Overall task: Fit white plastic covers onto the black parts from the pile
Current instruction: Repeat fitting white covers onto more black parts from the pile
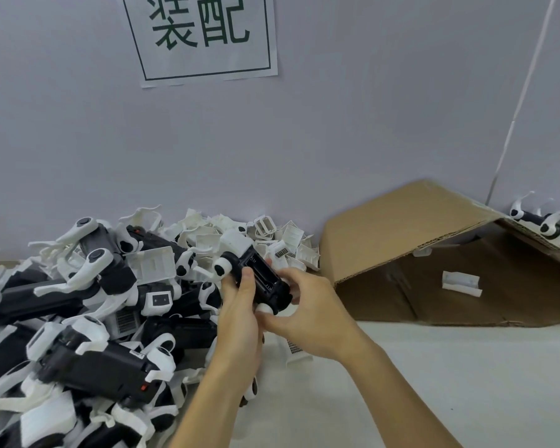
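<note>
Both hands hold one black part (pixel 262 279) with white ends up above the table, in front of the pile. My left hand (pixel 240 315) grips it from the left, thumb laid on its top face. My right hand (pixel 307 308) grips its right end, fingers curled round it. The part's open recessed side faces up. A large pile of black parts (pixel 88 321) with white arms fills the left. Loose white plastic covers (pixel 272 240) are heaped behind the held part, against the wall.
An open cardboard box (pixel 434 263) lies on its side at the right, with a white piece (pixel 462 283) inside and assembled parts (pixel 550 226) on top at the far right. A white cover (pixel 296 349) lies on the pale table (pixel 434 383) under my right wrist.
</note>
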A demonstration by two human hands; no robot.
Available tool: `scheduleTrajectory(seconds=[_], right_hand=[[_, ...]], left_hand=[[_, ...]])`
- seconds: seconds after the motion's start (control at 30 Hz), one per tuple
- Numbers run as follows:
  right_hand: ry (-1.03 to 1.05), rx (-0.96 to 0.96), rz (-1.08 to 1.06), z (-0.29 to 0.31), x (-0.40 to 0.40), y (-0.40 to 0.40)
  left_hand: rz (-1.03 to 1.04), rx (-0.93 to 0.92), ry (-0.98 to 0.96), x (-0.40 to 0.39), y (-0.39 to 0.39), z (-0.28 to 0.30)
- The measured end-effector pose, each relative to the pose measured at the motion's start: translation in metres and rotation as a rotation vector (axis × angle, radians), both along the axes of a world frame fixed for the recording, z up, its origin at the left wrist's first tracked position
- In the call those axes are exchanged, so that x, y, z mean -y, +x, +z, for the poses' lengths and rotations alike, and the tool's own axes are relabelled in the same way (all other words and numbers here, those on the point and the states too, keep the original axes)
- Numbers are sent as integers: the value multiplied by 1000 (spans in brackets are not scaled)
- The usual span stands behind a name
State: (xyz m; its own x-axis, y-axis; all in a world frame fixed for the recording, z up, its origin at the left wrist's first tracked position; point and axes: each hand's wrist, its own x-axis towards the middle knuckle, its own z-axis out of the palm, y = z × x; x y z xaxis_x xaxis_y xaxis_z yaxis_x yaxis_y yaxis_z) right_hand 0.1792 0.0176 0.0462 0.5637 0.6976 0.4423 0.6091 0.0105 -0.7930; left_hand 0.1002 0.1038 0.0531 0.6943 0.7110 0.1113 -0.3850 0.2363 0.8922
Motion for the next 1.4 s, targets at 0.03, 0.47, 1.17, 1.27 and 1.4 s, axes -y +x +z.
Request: scheduleTrajectory(seconds=[0.03,0.47,1.17,1.27,1.4], right_hand=[[11,12,-14,-1,0,0],[-14,4,-20,-3,0,-2],[219,-217,-240,21,7,0],[271,-287,-186,21,9,0],[301,-351,-138,22,9,1]], left_hand=[[2,2,16,0,0,0],[42,-52,178,-5,5,-12],[-15,-148,798,4,3,-25],[-13,-135,813,4,3,-24],[16,-132,863,4,0,-20]])
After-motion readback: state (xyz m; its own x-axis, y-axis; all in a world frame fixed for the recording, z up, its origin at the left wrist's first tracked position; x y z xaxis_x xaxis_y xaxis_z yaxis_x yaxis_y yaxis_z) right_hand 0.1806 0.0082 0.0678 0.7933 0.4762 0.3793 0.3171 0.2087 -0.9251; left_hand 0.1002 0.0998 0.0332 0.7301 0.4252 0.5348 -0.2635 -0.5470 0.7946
